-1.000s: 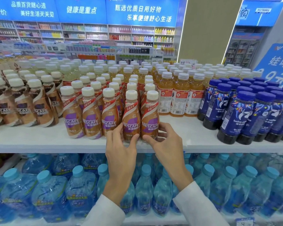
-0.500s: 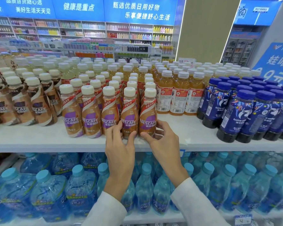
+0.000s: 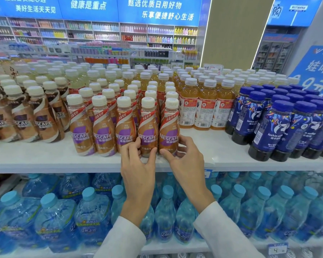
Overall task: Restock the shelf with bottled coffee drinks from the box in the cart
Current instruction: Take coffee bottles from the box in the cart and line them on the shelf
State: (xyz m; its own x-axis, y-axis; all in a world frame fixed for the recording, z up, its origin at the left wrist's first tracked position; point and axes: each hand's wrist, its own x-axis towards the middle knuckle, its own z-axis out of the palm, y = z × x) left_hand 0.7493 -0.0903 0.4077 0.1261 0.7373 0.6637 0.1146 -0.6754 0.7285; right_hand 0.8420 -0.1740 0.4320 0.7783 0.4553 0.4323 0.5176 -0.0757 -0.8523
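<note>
Rows of Nescafe coffee bottles with cream caps and purple-and-tan labels stand on the white top shelf. My left hand grips the base of the fourth front-row coffee bottle, fingers and thumb curled round it. My right hand grips the base of the rightmost front-row coffee bottle beside it. Both bottles stand upright on the shelf, touching each other. The box and the cart are out of view.
Brown-label Nescafe bottles stand to the left, orange tea bottles and dark blue Luckin bottles to the right. Bare shelf lies in front of the tea bottles. Blue-capped water bottles fill the lower shelf.
Both hands have stayed on the two front bottles and nudged them slightly back and left into line with the row. The camera has shifted a little.
</note>
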